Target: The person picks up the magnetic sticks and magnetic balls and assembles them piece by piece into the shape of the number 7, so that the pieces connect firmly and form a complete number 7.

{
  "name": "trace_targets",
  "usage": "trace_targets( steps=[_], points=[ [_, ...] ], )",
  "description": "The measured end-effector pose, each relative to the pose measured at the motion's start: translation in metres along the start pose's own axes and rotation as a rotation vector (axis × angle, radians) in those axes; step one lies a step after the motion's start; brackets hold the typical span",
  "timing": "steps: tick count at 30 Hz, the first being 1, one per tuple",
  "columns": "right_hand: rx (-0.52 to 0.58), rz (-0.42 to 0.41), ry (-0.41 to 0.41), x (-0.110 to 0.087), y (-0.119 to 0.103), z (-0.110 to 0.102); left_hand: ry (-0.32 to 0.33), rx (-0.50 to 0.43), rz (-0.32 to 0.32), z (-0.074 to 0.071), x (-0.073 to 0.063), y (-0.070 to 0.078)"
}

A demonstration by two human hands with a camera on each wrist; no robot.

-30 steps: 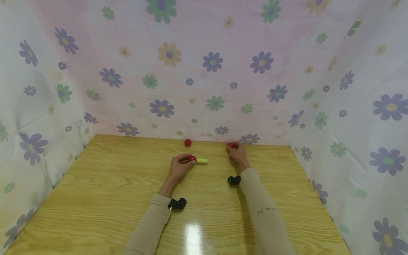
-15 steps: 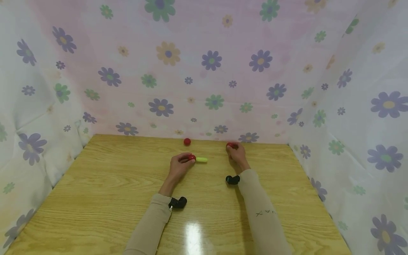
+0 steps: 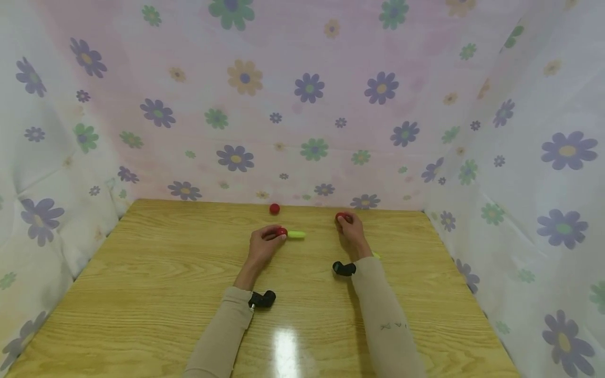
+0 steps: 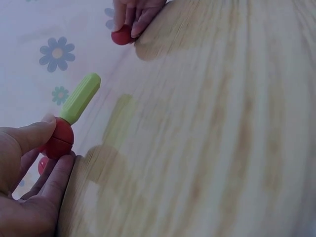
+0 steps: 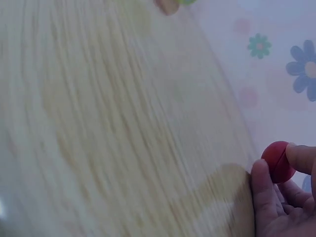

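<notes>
My left hand [image 3: 264,245] pinches the red ball end of a small maraca [image 4: 62,138] between thumb and fingers. Its ribbed lime-green handle [image 3: 296,234] points to the right, toward the other hand. At the back right, my right hand [image 3: 352,230] grips a seamed red ball [image 5: 279,161] close to the wooden tabletop; no handle shows on it. Another red ball [image 3: 274,209] rests alone near the table's back edge, left of centre. A lime-green piece [image 3: 376,255] peeks out beside the right sleeve, mostly hidden by the arm.
The wood-grain table [image 3: 156,273] ends at the back against a flowered cloth [image 3: 264,126], and similar cloth hangs on both sides. Black wrist cameras [image 3: 262,299] stick out from both forearms.
The head view has shifted slightly, and a lime-green piece now shows beside the right wrist. Both hands keep their holds, with hardly any movement.
</notes>
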State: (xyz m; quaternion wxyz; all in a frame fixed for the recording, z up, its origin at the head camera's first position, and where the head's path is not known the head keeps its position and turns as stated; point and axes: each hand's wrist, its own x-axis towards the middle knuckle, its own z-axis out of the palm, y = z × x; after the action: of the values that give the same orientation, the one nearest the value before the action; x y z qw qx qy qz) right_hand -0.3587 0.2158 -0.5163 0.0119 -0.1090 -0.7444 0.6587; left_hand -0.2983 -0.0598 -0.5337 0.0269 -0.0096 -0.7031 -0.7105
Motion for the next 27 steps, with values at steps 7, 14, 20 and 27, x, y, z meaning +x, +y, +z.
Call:
trace_targets(
  steps=[7, 14, 20, 27],
  points=[
    [0.152, 0.063, -0.025, -0.013, 0.001, 0.002, 0.0, -0.026, -0.051, -0.003, 0.0, 0.003],
    [0.168, 0.096, -0.031, -0.023, -0.003, 0.002, 0.001, -0.019, -0.047, -0.002, 0.0, 0.002],
    [0.147, 0.064, -0.056, -0.028, -0.002, -0.001, 0.024, -0.01, -0.05, 0.0, 0.0, 0.002],
    [0.111, 0.007, -0.142, -0.035, -0.002, -0.004, 0.032, 0.001, -0.051, 0.0, 0.0, 0.003]
  ],
)
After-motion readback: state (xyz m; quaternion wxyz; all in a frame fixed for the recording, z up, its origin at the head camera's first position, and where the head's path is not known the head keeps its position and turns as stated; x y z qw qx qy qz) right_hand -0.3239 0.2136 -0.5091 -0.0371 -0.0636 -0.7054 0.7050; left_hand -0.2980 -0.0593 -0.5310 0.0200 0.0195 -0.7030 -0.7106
